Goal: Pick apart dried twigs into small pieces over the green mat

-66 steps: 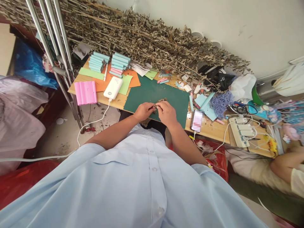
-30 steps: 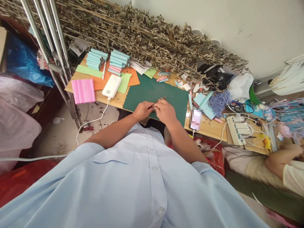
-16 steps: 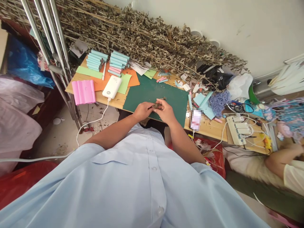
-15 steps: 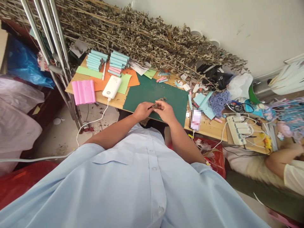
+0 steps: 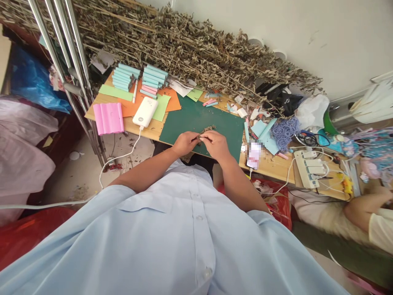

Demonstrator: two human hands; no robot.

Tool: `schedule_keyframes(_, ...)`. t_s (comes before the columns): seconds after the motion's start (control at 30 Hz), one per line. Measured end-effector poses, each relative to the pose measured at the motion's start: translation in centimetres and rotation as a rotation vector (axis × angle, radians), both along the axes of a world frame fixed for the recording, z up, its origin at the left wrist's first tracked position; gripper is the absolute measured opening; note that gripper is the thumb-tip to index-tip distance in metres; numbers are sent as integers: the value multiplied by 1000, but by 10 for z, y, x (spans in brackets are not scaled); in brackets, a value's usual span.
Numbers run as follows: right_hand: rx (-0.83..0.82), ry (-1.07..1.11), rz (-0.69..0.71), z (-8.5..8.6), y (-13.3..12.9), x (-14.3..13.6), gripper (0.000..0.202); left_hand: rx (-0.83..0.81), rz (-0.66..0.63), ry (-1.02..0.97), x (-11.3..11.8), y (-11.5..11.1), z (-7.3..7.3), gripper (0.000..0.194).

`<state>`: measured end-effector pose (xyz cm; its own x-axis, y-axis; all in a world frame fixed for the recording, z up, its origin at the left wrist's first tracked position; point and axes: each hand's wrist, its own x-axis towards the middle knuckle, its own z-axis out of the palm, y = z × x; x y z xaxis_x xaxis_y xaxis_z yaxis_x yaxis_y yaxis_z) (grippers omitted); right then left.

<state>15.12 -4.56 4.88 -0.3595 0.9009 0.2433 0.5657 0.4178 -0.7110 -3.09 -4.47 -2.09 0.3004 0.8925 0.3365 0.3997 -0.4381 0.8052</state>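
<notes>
Both my hands meet over the near edge of a dark green cutting mat point(image 5: 184, 114). My left hand point(image 5: 186, 143) is closed, its thumb and fingers pinching dried leaves point(image 5: 199, 137). Pressed against the same leaves, my right hand point(image 5: 216, 145) is closed too, fingertips touching those of the left. A small heap of crumbled dried leaves point(image 5: 209, 128) lies on the mat just beyond the fingers. How much of the leaves sits inside the fingers is hidden.
Dried leafy stalks point(image 5: 184, 45) are piled along the back. Blue paper rolls point(image 5: 155, 76), a white power bank point(image 5: 145, 112) and pink paper point(image 5: 108, 118) lie left. A phone point(image 5: 254, 155), purple cord point(image 5: 284, 133) and power strip point(image 5: 308, 168) lie right. Another person's arm point(image 5: 368, 205) is at far right.
My right hand has shifted slightly, its fingers now closing further over the leaves and covering more of them. My left hand stays nearly in place.
</notes>
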Motion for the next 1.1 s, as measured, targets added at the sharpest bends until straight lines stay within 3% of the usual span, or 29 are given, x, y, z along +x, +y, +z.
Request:
schedule_keyframes(0.17, 33, -198, 117, 9, 4, 2, 20, -13, 3, -5, 1, 0, 0, 19)
schedule_keyframes(0.43, -23, -412, 83, 19, 13, -11, 16, 20, 12, 23, 1, -1, 2, 25)
schedule_keyframes(0.7, -15, -260, -32, 12, 11, -11, 9, 13, 16, -2, 1, 1, 0, 26)
schedule_keyframes(0.87, 66, -236, 97, 7, 1, 0, 21, 20, 19, 8, 1, 1, -4, 19)
schedule_keyframes(1.1, 75, -301, 123, 6, -2, 3, 26, 22, 12, 20, 1, 0, -1, 21)
